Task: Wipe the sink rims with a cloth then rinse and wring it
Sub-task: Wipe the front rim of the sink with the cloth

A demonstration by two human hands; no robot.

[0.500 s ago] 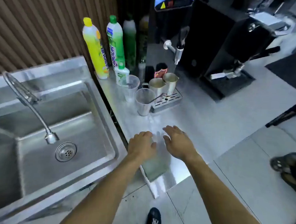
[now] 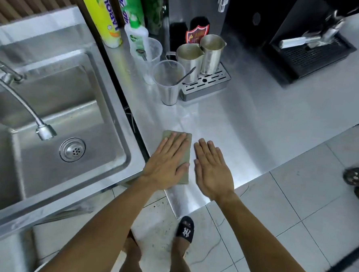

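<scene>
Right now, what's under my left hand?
A folded grey-green cloth lies flat on the steel counter under the left hand. The palm covers its middle, so that part is hidden.

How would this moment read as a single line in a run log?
left hand: flat on cloth | right hand: flat on counter, beside cloth | sink: rims not being wiped | tap: no water visible

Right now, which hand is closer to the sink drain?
Left. The left hand presses flat on the cloth beside the sink, nearer the drain. The right hand lies farther right on the counter.
</scene>
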